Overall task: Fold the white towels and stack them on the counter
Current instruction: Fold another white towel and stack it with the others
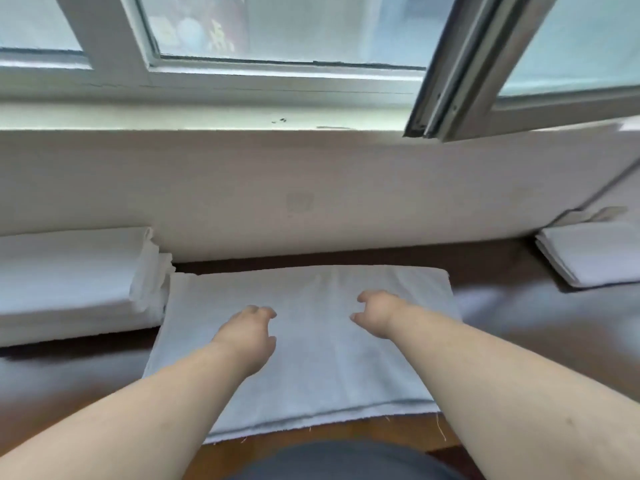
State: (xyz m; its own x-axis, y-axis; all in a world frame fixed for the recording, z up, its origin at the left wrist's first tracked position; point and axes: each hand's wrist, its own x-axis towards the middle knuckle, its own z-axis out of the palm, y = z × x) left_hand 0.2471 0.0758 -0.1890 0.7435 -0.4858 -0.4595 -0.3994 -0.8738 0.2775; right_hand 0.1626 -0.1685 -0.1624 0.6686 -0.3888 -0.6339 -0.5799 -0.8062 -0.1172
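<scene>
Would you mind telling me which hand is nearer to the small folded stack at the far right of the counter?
The right hand. It is over the towel's right half, with bare counter between it and the folded stack. The left hand is farther left, over the towel's middle.

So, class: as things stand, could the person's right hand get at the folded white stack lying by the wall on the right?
Probably yes. The right hand hovers over the middle towel, and only bare brown counter lies between it and the right stack.

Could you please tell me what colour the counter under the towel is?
The counter is dark reddish brown, seen best in the head view beside the white towel.
</scene>
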